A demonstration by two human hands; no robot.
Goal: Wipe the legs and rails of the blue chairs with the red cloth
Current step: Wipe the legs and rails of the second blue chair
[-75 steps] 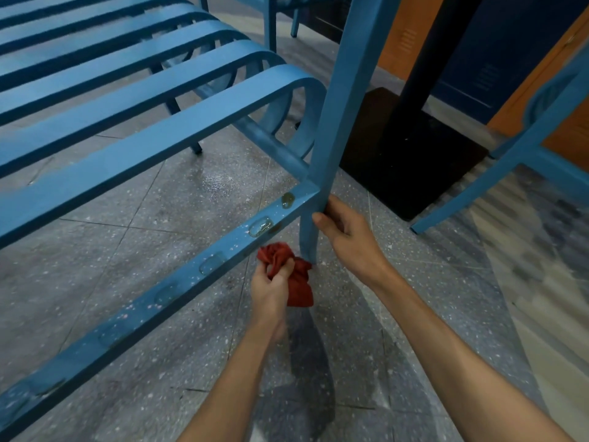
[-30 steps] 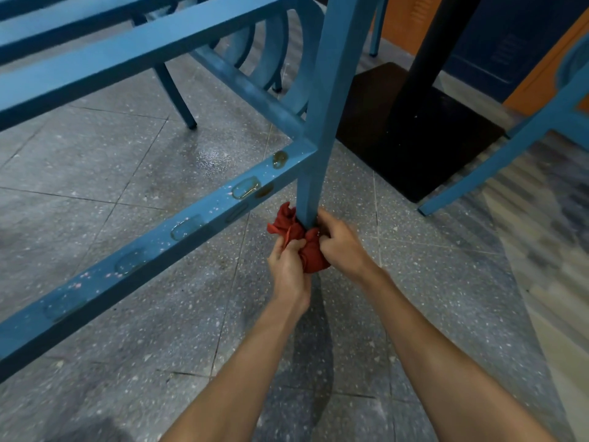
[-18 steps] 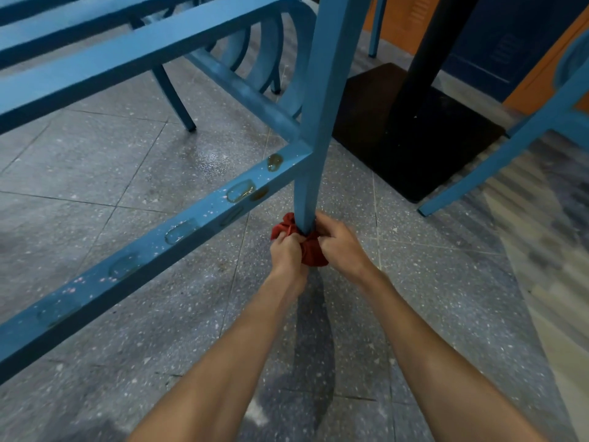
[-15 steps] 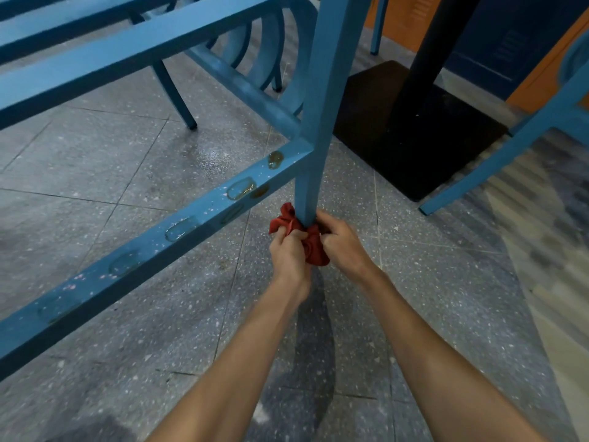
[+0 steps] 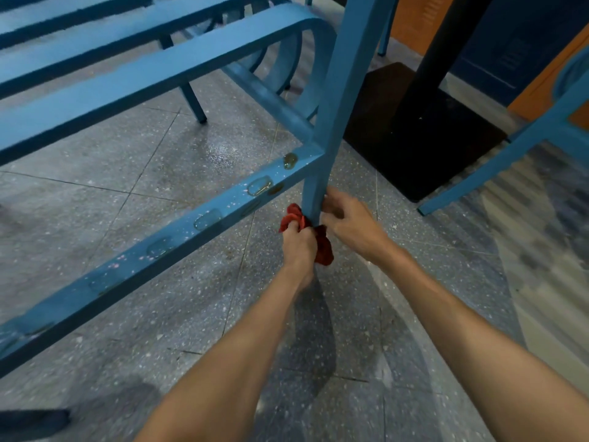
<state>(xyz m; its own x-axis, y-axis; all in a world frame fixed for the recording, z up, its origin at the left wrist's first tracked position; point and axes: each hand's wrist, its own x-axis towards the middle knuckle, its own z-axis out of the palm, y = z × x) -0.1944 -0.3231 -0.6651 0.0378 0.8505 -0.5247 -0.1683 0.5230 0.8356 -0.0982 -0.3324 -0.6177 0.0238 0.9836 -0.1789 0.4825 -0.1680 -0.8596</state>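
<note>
Head view: the left hand (image 5: 298, 247) clenches the bunched red cloth (image 5: 324, 252) against the low end of the chair leg (image 5: 338, 90), near the floor (image 5: 191, 330). The right hand (image 5: 353, 224) curls its fingers round that leg just above the cloth. The side rail (image 5: 191, 224) shows specks and stuck blobs, so it is likely not yet wiped. The second chair (image 5: 497, 161) at right is likely untouched. Early in the task.

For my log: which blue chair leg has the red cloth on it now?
The near leg in mid-view, joined by the speckled rail. The left hand holds the red cloth against it, the right hand grips it; other legs stand untouched.
</note>
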